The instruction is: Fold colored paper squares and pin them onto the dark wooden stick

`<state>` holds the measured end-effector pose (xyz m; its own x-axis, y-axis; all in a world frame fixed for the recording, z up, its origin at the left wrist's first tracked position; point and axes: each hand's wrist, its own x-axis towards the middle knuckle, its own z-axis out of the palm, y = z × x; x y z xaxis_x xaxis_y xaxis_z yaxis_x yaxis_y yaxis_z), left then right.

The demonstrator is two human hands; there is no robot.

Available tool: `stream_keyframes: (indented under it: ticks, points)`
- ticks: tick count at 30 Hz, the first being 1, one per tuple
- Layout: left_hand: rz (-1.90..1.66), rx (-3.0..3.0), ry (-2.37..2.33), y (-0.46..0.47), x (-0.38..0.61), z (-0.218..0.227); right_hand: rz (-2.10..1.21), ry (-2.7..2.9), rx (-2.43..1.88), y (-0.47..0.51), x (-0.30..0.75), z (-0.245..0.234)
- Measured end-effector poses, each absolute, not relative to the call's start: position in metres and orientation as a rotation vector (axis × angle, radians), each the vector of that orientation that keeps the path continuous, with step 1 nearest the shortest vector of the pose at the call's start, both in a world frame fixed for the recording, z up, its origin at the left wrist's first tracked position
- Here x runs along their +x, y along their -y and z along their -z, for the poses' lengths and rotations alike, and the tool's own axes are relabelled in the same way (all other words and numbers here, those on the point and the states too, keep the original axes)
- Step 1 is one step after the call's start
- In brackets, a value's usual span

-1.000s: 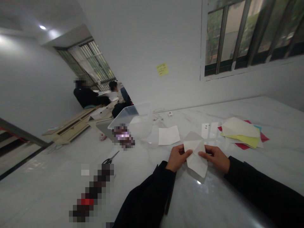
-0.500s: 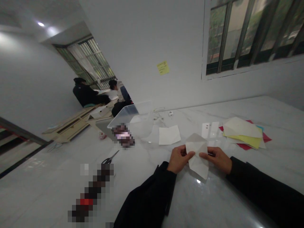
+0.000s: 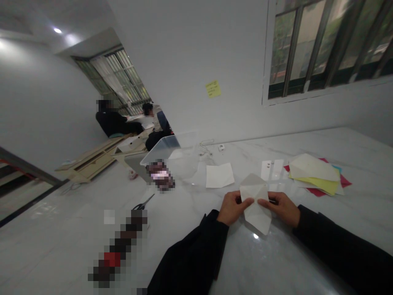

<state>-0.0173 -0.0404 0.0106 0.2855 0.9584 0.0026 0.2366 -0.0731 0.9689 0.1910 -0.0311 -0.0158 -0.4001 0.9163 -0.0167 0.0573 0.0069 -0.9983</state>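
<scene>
A folded white paper [image 3: 255, 200] is held upright just above the glossy white table [image 3: 276, 262]. My left hand [image 3: 231, 207] pinches its left edge with thumb and fingers closed. On the other side, my right hand [image 3: 281, 208] pinches the right edge the same way. Both thumbs nearly meet at the middle of the sheet. Black sleeves cover both forearms.
A flat white sheet [image 3: 219, 175] lies beyond the hands. A stack of coloured papers [image 3: 316, 175] sits to the right, two small clear packets [image 3: 272, 169] beside it. A clear plastic box [image 3: 172, 157] and scissors [image 3: 143, 204] lie to the left. Two people sit far back left.
My two thumbs have drawn closer together on the paper. The camera view has shifted slightly; the sheet stays in both hands.
</scene>
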Motion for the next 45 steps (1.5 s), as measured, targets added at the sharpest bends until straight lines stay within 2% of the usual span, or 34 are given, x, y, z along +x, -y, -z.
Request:
stream_keyframes:
  ticks: [12,28,40,45]
  points:
    - [-0.882,1.672,-1.261,0.046,-0.014,-0.017,-1.425,1.627,-1.034,0.032,0.191,0.017]
    - [-0.867,1.682,-1.175,0.049,-0.016,-0.021,-1.566,1.439,-0.982,0.029,0.192,0.022]
    - [-0.854,1.653,-1.164,0.046,-0.017,-0.017,-1.343,1.601,-1.073,0.025,0.194,0.028]
    - [-0.964,1.579,-1.214,0.043,-0.017,-0.015,-1.390,1.712,-1.028,0.030,0.192,0.020]
